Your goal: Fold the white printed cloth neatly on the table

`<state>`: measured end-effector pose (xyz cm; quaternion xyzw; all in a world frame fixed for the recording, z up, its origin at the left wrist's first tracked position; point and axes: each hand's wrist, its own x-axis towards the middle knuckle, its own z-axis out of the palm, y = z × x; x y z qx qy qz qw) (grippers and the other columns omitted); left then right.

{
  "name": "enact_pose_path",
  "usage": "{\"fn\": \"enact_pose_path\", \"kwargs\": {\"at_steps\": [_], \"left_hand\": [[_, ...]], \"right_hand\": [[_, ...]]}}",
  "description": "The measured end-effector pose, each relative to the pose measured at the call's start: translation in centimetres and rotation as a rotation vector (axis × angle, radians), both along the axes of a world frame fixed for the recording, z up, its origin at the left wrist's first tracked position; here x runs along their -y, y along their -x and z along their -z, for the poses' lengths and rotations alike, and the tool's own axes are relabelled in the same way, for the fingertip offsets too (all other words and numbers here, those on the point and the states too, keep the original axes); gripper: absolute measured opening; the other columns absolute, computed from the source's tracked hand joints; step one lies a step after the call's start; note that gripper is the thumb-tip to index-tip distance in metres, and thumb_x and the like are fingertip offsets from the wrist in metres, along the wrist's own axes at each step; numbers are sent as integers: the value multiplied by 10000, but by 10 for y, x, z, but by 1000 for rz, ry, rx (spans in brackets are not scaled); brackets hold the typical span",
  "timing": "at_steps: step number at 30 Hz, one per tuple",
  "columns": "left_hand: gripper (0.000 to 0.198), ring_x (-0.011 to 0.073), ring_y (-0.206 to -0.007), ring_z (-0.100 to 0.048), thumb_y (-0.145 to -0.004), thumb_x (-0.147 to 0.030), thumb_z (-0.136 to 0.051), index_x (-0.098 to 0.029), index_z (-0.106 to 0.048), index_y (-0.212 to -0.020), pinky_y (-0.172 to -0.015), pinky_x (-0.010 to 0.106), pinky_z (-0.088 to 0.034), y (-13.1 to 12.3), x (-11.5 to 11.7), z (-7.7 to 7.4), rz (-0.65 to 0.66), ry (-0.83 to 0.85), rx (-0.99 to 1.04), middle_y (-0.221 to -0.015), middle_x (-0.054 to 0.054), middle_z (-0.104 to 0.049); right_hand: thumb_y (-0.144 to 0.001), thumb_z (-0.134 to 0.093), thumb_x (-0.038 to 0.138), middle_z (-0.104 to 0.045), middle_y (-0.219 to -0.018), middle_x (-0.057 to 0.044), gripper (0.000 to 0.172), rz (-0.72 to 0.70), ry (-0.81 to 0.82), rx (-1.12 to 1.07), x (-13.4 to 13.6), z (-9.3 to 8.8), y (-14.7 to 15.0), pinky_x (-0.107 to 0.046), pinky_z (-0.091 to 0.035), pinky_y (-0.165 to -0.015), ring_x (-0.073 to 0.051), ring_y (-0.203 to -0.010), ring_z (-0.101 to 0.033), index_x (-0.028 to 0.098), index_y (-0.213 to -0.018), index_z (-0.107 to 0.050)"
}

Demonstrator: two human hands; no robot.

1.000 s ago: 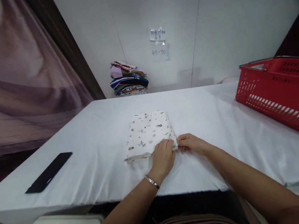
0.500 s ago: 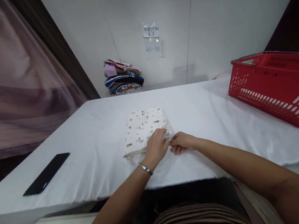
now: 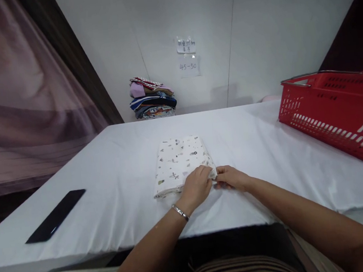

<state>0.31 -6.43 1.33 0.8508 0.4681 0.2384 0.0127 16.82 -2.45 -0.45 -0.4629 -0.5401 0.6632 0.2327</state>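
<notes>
A folded white cloth [image 3: 179,160] with small printed figures lies flat in the middle of the table. My left hand [image 3: 197,185], a silver bracelet on its wrist, grips the near right corner with bent fingers. Just right of it, my right hand [image 3: 230,177] pinches the layered edge at that same corner. The fingertips of both hands are partly hidden by the fabric and by each other.
A white-covered table [image 3: 122,159] spreads before me. On the left lies a flat black object [image 3: 56,216]. At the right stands a red basket [image 3: 335,113]. Folded fabrics [image 3: 153,100] are piled by the wall, below paper signs [image 3: 188,61].
My right hand has shifted slightly right along with the cloth's near right corner, which now looks drawn out a little. My left hand stays on the corner. The camera view has tilted slightly.
</notes>
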Motion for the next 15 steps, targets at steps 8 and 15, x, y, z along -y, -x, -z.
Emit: {"fn": "enact_pose_path", "kwargs": {"at_steps": [8, 15], "left_hand": [[299, 170, -889, -516, -765, -117, -481, -213, -461, -1047, -722, 290, -437, 5, -7, -13, -47, 44, 34, -968, 26, -546], [306, 176, -904, -513, -773, -115, -464, -209, -452, -1064, -733, 300, -445, 2, -3, -17, -29, 73, -24, -989, 35, -538]], "right_hand": [[-658, -631, 188, -592, -519, 14, 153, 149, 154, -226, 0, 4, 2, -158, -422, -402, -121, -524, -615, 172, -710, -487], [-624, -585, 144, -576, -458, 40, 202, 185, 80, -234, 0, -13, 1, -154, -295, -342, -69, -360, -461, 185, -789, -478]]}}
